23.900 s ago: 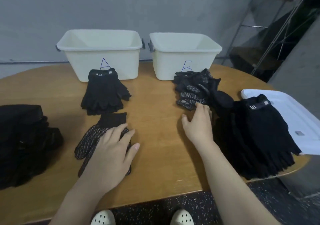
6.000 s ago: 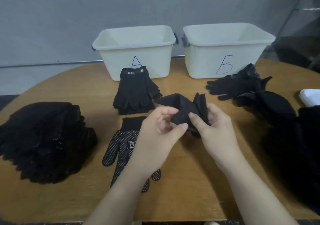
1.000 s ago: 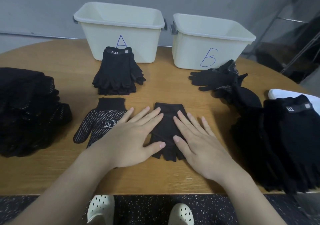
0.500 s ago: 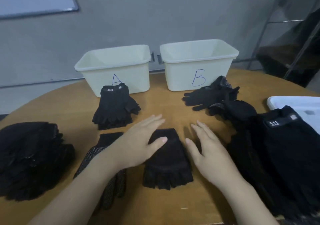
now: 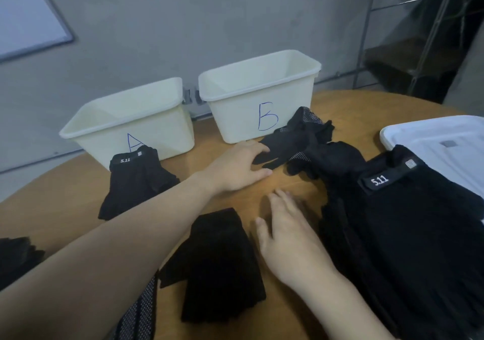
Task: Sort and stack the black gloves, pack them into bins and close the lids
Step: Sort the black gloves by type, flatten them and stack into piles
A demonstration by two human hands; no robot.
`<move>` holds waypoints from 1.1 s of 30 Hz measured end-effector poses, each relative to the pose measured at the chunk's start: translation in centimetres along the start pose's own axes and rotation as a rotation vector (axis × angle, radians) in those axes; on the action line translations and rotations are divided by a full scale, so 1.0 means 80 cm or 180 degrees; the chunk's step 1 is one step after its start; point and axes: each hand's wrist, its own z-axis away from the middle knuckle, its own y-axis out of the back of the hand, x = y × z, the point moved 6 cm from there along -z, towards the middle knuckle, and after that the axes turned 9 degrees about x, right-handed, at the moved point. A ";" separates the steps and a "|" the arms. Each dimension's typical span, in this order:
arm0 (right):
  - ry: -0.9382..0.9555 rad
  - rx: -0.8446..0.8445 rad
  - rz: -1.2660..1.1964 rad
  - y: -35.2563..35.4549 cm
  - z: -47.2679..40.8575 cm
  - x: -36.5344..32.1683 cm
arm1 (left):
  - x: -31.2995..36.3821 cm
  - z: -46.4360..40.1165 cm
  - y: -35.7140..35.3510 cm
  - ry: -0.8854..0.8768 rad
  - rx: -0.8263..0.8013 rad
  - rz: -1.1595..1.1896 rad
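Head view: wooden table (image 5: 282, 190) (grey wall (image 5: 183, 25))

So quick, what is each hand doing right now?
Left hand: reaching to the loose gloves by bin B, fingers at their edge; grip cannot be told.
Right hand: open, flat over the table, holding nothing.

Two open cream bins, bin A (image 5: 146, 127) and bin B (image 5: 251, 99), stand side by side at the table's far edge. A stack of 5.11 fingerless gloves (image 5: 136, 180) lies before A; loose dotted gloves (image 5: 301, 135) sprawl beside B; one plain fingerless glove (image 5: 220, 263) lies flat nearer the camera.
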 end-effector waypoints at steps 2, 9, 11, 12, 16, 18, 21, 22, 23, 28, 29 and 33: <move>0.0023 -0.0018 0.0034 0.000 0.000 0.000 | -0.007 -0.008 -0.008 0.0037 0.0063 0.0064; 0.0082 -0.0021 0.0036 0.001 -0.004 -0.003 | -0.017 -0.017 -0.008 0.0273 0.0397 0.0477; 0.0095 -0.0036 0.0055 -0.001 -0.004 -0.003 | -0.017 -0.014 -0.008 0.0358 0.0419 0.0493; 0.0108 -0.0037 0.0067 -0.001 -0.004 -0.003 | -0.017 -0.011 -0.007 0.0397 0.0399 0.0480; 0.0118 -0.0034 0.0031 -0.001 -0.003 -0.002 | -0.019 0.006 0.002 0.0526 0.0296 0.0433; 0.0119 -0.0034 -0.0003 -0.001 -0.003 -0.001 | -0.023 0.022 0.017 0.0608 0.0385 0.0482; 0.0048 0.0043 -0.0089 0.003 -0.002 -0.001 | -0.026 0.060 0.041 0.0725 0.0504 0.0629; 0.0020 0.0072 -0.0101 0.004 -0.001 -0.002 | -0.028 0.077 0.049 0.0770 0.0551 0.0678; 0.0000 0.0076 -0.0100 0.005 0.000 -0.006 | -0.032 0.095 0.058 0.0819 0.0600 0.0702; -0.0135 0.0158 -0.0009 0.009 0.004 -0.020 | -0.037 0.180 0.091 0.1019 0.0794 0.0867; -0.0137 0.0204 -0.0015 0.009 0.004 -0.025 | -0.036 0.195 0.097 0.1058 0.0817 0.0906; -0.0353 0.0256 -0.0179 0.003 0.002 -0.035 | -0.011 0.241 0.110 0.1076 0.0916 0.1040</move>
